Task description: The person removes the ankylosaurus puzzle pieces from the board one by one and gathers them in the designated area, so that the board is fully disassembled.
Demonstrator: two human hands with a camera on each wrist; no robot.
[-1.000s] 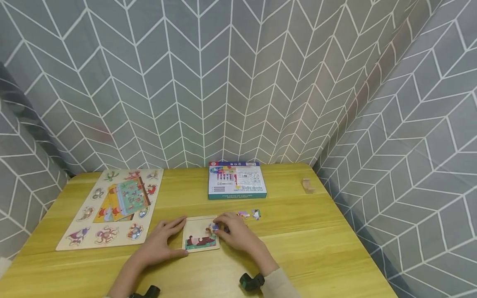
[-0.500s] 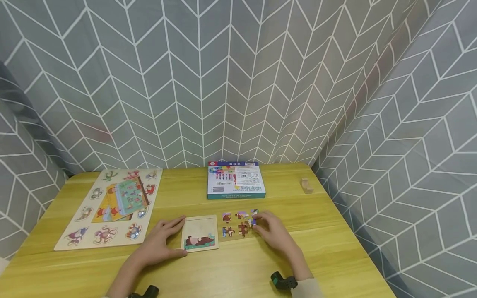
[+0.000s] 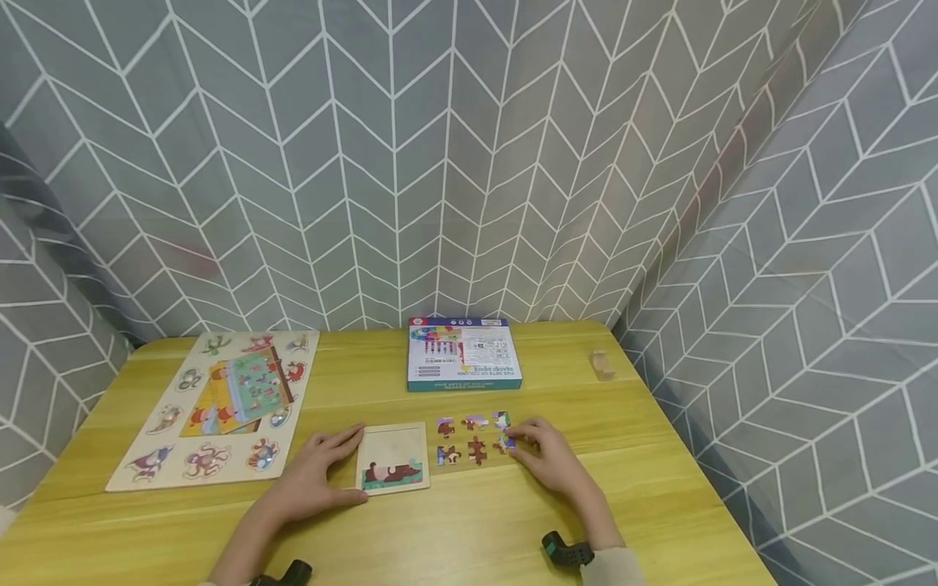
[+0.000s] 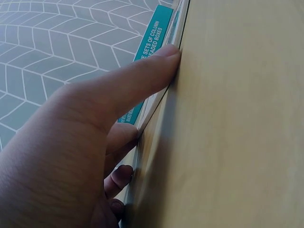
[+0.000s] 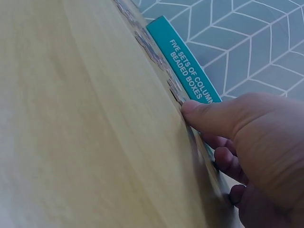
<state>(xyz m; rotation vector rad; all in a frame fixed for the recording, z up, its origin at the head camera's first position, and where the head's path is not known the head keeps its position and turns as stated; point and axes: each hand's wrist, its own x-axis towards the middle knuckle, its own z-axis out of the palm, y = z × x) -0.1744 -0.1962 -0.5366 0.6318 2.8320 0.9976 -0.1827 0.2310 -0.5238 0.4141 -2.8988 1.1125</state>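
Note:
In the head view, a square wooden puzzle tray [image 3: 392, 443] lies on the table, with a brown-and-green strip of picture along its near side. My left hand [image 3: 317, 474] holds its left edge, thumb at the near corner and fingers at the far corner. To the right of the tray, several loose jigsaw pieces [image 3: 477, 450] lie in two rows. My right hand [image 3: 551, 458] has thumb and fingertips on the rightmost piece of the near row [image 3: 502, 444], partly covering it. In the right wrist view, the thumb [image 5: 202, 114] touches that piece's edge at table height.
Behind the pieces lies a box of beaded boxes [image 3: 465, 356]. A large sea-animal board [image 3: 163, 452] with colourful picture cards [image 3: 256, 387] on it occupies the left. A small wooden block [image 3: 603, 365] is at the far right. Patterned curtains [image 3: 469, 163] surround the table.
My right hand has moved right, from over the tray to the end of the loose pieces, bringing a jigsaw piece down to the near row. The left hand and tray have stayed put.

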